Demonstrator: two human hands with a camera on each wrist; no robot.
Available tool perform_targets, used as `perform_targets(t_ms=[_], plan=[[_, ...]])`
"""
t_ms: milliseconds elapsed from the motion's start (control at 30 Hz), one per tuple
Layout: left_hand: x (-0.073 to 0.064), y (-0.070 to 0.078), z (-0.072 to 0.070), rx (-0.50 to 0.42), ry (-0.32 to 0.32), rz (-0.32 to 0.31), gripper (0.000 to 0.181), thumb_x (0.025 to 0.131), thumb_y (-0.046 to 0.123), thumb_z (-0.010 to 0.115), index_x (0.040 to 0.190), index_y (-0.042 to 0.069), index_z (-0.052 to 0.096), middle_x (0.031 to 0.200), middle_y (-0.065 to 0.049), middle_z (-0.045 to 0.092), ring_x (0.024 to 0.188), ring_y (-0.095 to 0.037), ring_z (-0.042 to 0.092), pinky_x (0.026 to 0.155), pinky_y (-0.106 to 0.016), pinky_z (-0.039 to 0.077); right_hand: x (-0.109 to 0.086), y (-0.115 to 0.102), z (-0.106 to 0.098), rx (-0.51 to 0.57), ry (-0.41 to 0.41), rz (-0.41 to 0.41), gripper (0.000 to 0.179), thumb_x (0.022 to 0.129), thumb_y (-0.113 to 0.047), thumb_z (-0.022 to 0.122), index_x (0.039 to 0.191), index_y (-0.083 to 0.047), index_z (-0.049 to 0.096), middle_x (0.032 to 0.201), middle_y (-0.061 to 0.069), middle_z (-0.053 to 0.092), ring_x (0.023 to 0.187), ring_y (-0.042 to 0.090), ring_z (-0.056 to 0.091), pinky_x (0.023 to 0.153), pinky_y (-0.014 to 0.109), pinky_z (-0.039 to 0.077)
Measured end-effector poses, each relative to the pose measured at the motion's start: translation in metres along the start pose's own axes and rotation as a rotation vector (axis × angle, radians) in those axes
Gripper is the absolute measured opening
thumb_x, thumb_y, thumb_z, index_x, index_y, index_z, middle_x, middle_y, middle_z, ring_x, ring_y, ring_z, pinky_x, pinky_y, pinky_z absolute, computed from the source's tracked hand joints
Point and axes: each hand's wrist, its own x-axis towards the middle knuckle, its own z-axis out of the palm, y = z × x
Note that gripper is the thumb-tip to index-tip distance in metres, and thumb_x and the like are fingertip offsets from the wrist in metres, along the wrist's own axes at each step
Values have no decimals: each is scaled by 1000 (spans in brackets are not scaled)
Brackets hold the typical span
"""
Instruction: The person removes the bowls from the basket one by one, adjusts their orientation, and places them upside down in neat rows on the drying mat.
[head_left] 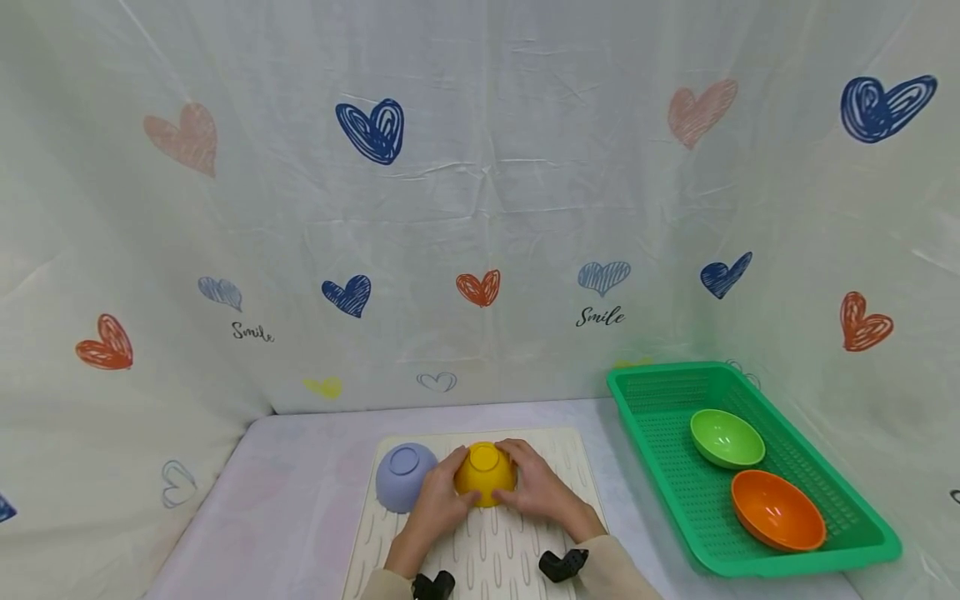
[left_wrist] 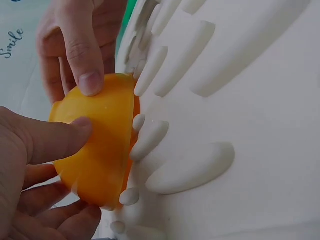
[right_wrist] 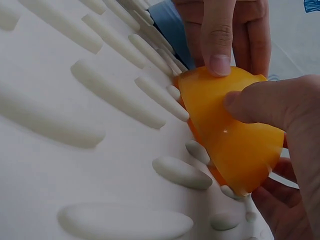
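A yellow bowl (head_left: 486,477) sits upside down on a cream ridged mat (head_left: 495,550), its rim right at the raised ridges. My left hand (head_left: 440,497) grips its left side, the thumb across the near wall and the fingers curled round behind. From the opposite side my right hand (head_left: 542,485) holds the same bowl in a matching way. Both wrist views show the two thumbs pressed on the yellow wall (left_wrist: 107,130). Just left of my left hand, a lavender bowl (head_left: 403,479) lies upside down on the mat.
On the right stands a green basket (head_left: 652,467) with a lime green bowl (head_left: 726,439) and an orange bowl (head_left: 777,510) inside, both upright. A pale cloth covers the table (head_left: 292,500). Behind it hangs a white curtain (head_left: 420,225) printed with hearts.
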Motion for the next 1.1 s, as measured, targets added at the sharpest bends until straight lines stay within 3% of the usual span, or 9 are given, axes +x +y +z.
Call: perform_targets(t_ms=[333,800,1100], plan=[[0,1,3,46,43,-16,62,81,7,85,137,-4,60,140,-24,61,129,-44,59,109,-58,48,0,1,2,13,2,43,72,85,-29,83,145,-4,52,147,16,52,132,33,56,111,54,49],[-3,4,5,32,24,-81,63,83,6,84,139,-2,57,142,-23,60,130,-43,58,110,-59,47,0,-1,3,48,-15,88,73,85,-30,83,146,-8,51,149,14,51,134,33,55,112,53,48],[-1,3,5,39,26,-73,64,82,7,84,139,-4,56,139,-25,61,128,-45,59,108,-60,49,0,1,4,71,-21,100,73,85,-30,82,147,-9,50,149,11,50,134,32,55,112,54,49]])
